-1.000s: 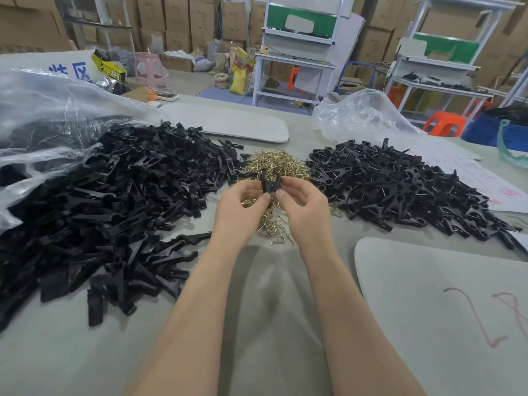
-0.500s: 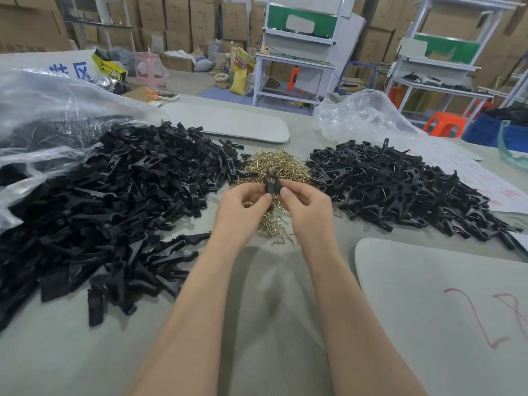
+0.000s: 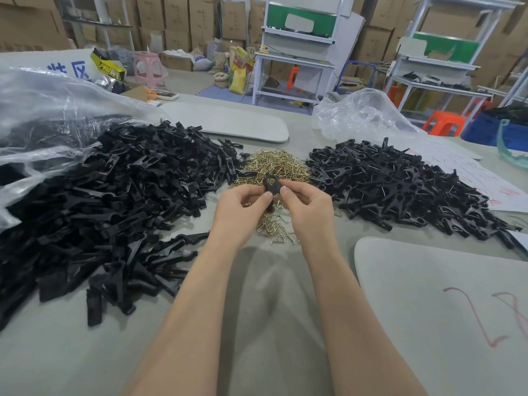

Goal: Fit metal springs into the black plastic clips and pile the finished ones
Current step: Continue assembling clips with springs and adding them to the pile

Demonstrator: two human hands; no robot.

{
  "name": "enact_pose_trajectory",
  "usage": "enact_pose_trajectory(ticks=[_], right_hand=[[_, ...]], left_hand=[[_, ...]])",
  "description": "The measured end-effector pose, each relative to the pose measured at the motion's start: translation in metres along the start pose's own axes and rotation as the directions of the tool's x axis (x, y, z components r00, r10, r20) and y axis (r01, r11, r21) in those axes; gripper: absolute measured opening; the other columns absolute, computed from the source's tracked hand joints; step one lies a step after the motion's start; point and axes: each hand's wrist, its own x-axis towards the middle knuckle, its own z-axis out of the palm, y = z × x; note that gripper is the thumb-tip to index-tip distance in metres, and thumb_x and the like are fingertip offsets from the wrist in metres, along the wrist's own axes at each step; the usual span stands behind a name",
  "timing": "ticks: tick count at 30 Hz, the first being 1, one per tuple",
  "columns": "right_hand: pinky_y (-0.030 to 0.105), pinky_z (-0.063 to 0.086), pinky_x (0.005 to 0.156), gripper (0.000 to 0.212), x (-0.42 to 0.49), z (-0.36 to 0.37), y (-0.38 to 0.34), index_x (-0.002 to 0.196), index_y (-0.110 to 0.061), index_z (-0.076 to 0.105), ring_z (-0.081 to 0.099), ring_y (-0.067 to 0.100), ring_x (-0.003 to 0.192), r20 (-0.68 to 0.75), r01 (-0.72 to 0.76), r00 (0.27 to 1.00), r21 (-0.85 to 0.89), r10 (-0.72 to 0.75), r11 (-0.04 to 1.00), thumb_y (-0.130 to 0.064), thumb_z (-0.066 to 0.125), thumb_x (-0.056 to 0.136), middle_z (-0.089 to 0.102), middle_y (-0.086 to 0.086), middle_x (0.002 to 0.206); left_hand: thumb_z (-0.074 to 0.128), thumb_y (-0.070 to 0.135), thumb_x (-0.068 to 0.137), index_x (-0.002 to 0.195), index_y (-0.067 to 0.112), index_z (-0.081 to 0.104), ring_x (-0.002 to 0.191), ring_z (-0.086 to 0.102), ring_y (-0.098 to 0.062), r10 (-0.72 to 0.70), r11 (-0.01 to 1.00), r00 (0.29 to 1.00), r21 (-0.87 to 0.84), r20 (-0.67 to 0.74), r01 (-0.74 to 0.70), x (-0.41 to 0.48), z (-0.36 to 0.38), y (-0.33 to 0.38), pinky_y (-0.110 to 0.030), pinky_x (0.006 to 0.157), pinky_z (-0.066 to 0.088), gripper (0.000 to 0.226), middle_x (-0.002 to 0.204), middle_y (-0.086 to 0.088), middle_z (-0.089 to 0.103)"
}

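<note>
Firstly, surroundings. Grey matte table top [image 3: 257, 324]: bears all the stock listed below. Crumpled clear plastic bag [image 3: 43, 115]: far left, lying over the back of the left heap. Second clear plastic bag [image 3: 360, 115]: behind the right heap. Pale grey rounded board [image 3: 228, 124]: far side. Pale grey board with red scrawl [image 3: 428, 310]: near right. White paper sheet with red writing [image 3: 471, 178]: beside the right heap. Cardboard cartons and white workbenches stand beyond the table.

Stock. Large left heap of loose black plastic clip pieces [image 3: 114, 201]: long, flat, matte. Middle heap of small brass-coloured bent-wire springs [image 3: 274, 164]: shiny, lying between the two black heaps (the hands cover part of it). Right heap of black V-shaped plastic clips [image 3: 400, 190]: thin metal wire shows on many.

In hand. One black plastic clip [image 3: 271, 182]: held above the springs, between both hands. A round hole shows at its upper end, and fingers hide its lower part. Whether a spring sits in it cannot be told.
- Left hand [image 3: 240, 215]: fingers curled, thumb and forefinger pinching the clip's left side.
- Right hand [image 3: 308, 210]: likewise curled, pinching the right side.
</note>
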Motion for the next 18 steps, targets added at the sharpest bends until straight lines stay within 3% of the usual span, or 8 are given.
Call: enact_pose_trajectory(ticks=[6, 13, 18], right_hand=[[0.018, 0.052, 0.081, 0.017, -0.0015, -0.0011, -0.0024, 0.094, -0.017, 0.069, 0.066, 0.002, 0.083, 0.025, 0.021, 0.999, -0.007, -0.021, 1.000, -0.002, 0.060, 0.090, 0.070, -0.004, 0.087], [0.016, 0.051, 0.078, 0.017, -0.0021, -0.0009, -0.0030, 0.090, -0.020, 0.068, 0.065, 0.000, 0.080, 0.012, 0.052, 0.999, -0.013, -0.052, 0.999, -0.004, 0.062, 0.089, 0.069, -0.008, 0.084], [0.014, 0.050, 0.076, 0.017, -0.0011, -0.0009, -0.0021, 0.090, -0.018, 0.069, 0.065, -0.003, 0.077, 0.022, 0.049, 0.999, -0.012, -0.049, 0.999, -0.002, 0.062, 0.088, 0.069, -0.009, 0.082]], left_hand=[[0.063, 0.016, 0.091, 0.083, 0.024, 0.067, 0.062, 0.060, 0.000, -0.037, 0.998, 0.999, -0.048, 0.009, 0.038, 0.0013, -0.0031, -0.0016, -0.022, 0.071, 0.052, 0.012, 0.064, 0.010, 0.069], [0.060, 0.013, 0.092, 0.083, 0.023, 0.067, 0.073, 0.059, -0.014, -0.070, 0.992, 0.996, -0.098, 0.056, 0.075, -0.0003, -0.0011, 0.0008, -0.033, 0.076, 0.052, 0.015, 0.063, 0.009, 0.069], [0.059, 0.013, 0.093, 0.081, 0.022, 0.066, 0.066, 0.059, -0.008, -0.040, 0.998, 0.998, -0.047, 0.044, 0.042, -0.0009, -0.0014, 0.0003, -0.034, 0.078, 0.052, 0.016, 0.061, 0.011, 0.068]])
